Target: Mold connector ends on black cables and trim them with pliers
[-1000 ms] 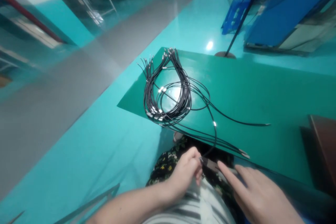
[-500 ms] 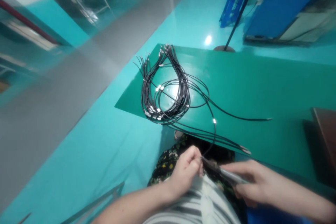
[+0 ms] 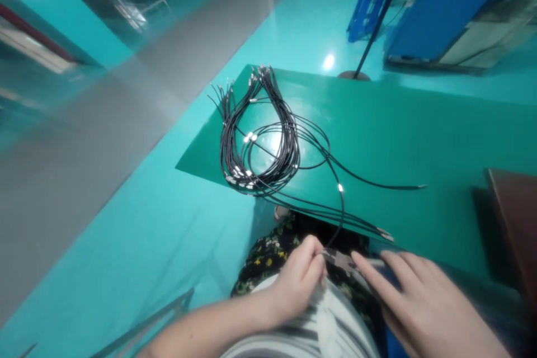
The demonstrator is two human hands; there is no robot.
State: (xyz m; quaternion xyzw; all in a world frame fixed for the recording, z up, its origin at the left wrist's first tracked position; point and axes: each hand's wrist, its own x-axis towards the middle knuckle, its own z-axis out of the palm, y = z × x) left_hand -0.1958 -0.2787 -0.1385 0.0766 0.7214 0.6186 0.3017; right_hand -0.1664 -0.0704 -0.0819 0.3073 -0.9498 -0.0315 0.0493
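My left hand [image 3: 302, 275] is closed in a pinch around the end of a black cable [image 3: 342, 210] that runs down from the table over its near edge. In my right hand [image 3: 419, 288] is a pair of pliers [image 3: 342, 260], its jaws at the fingertips of my left hand. Whether the jaws touch the cable end is too blurred to tell. Ahead on the green table lies a looped bundle of black cables [image 3: 291, 140] with several white tags and metal ends. Some loose cable ends [image 3: 384, 233] reach right along the near edge.
The green tabletop [image 3: 398, 134] stretches to the right, where a brown box-like object [image 3: 514, 218] stands. Beyond it are a fan stand [image 3: 369, 47], a blue stool [image 3: 364, 8] and a blue panel [image 3: 444, 11]. A metal frame [image 3: 146, 324] stands at lower left.
My right hand has turned and its fingers have spread along the pliers, whose jaws now show flatter. My left hand stays at the cable end. The whole view has shifted slightly.
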